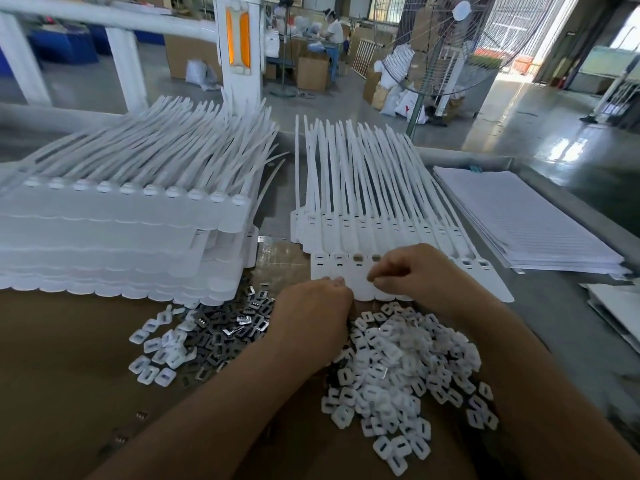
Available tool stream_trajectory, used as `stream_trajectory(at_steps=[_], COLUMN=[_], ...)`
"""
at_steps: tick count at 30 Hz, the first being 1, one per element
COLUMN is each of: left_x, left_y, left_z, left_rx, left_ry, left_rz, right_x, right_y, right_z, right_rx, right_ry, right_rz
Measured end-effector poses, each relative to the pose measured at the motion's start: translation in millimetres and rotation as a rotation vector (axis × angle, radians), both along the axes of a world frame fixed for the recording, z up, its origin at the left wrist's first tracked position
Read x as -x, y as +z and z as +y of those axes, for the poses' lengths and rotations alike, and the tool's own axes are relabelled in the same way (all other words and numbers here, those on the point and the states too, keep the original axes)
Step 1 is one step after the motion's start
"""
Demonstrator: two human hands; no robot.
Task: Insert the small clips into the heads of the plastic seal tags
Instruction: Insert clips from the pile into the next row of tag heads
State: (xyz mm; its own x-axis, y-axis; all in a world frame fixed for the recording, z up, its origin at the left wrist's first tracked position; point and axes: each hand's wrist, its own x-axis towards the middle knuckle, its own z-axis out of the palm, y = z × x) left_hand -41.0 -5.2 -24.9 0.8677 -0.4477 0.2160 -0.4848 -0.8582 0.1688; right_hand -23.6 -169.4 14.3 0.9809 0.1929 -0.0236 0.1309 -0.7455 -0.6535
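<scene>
While both hands work at the nearest row of seal tags [332, 268] on the bench [69, 341], the insertion step appears to be in hand. The left hand [311, 303] holds the row's near edge with curled fingers. The right hand [412, 268] is drawn into a pinch over the heads, and whether it carries a clip cannot be told. The next move likely calls for seating a piece from the white clips [398, 358] squarely into an open head [356, 258] beside the right hand.

Daylight pours from the doorway [620, 43] at right, glaring off the glossy floor [568, 150]; edges bow, the tag stack [104, 237] looks blurred.
</scene>
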Motion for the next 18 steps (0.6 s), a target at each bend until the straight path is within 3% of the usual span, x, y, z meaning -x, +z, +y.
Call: stream_trajectory(at_steps=[13,18], left_x=[1.2,0.4], left_y=[0.5,-0.4], left_z=[-2.3,-3.5], left_rx=[-0.006,-0.008], left_ry=[-0.004,-0.005], left_rz=[0.028,0.034], right_x=[10.8,14.7], right_y=[-8.2,-13.4], right_z=[-7.3,-12.8], right_rx=[0.278,0.103], right_ry=[0.029,-0.023], right_rz=[0.049,0.067])
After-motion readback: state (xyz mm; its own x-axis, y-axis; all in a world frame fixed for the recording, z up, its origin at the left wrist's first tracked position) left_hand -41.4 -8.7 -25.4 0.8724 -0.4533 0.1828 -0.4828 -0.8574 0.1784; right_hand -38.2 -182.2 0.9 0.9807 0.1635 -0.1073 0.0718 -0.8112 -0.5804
